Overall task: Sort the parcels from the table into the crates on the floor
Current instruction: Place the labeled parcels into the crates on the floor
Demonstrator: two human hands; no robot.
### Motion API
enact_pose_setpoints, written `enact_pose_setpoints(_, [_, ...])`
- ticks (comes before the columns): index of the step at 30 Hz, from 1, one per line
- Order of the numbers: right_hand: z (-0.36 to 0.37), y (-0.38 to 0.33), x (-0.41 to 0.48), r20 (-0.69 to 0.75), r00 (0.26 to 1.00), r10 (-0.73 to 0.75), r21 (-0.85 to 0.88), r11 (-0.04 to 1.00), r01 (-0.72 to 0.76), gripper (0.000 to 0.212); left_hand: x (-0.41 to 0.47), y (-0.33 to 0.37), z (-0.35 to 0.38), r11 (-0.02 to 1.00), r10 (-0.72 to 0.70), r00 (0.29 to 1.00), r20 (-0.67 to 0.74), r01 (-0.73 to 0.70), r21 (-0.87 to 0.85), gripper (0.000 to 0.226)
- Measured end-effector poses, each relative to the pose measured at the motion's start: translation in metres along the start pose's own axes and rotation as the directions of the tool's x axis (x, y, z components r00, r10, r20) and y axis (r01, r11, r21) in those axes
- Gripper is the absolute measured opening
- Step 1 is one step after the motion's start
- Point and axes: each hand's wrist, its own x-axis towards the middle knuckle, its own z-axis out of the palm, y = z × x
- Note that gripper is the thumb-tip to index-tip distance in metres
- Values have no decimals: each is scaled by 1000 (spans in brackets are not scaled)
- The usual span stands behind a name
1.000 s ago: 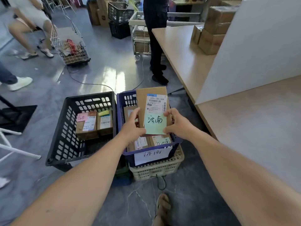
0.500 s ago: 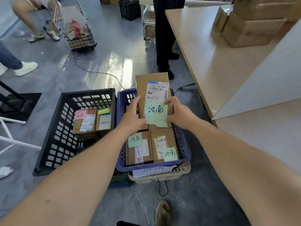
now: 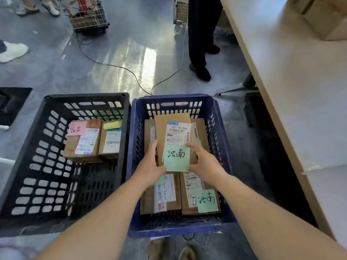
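Observation:
A brown cardboard parcel (image 3: 171, 121) with a white shipping label and a green handwritten note is held low inside the blue crate (image 3: 221, 117). My left hand (image 3: 150, 167) grips its left edge and my right hand (image 3: 203, 163) grips its right edge. Beneath it lie other brown parcels; one at the front right (image 3: 191, 188) carries a green note, one at the front left (image 3: 165, 196) a white label. The black crate (image 3: 37, 147) to the left holds two parcels, one with a pink note (image 3: 82, 141) and one with a yellow note (image 3: 110, 139).
The wooden table (image 3: 293, 91) runs along the right, with a cardboard box (image 3: 326, 17) at its far end. A person in dark trousers (image 3: 199, 40) stands beyond the blue crate. A cable (image 3: 116, 66) crosses the grey floor, and a wire cart (image 3: 88, 14) stands far left.
The parcel has gone down from above the blue crate to inside it, both hands still gripping it. The camera has tilted down and come closer to the crates.

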Motion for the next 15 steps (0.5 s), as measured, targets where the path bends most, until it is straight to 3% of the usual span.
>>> enact_pose_setpoints(6, [37,6,78,-18,1000,-15,-15,1000,15,73,64,-27,-14,997,-24,1000,-12,25,71,92])
enact_pose_setpoints(11, [64,6,135,-35,999,9,-22,1000,-10,69,106,-35,-15,981,36,992,-119,-12,194,69])
enact_pose_setpoints(15, [72,5,156,-66,998,-11,-25,1000,10,65,121,-36,-1,925,-22,974,-226,106,365,79])
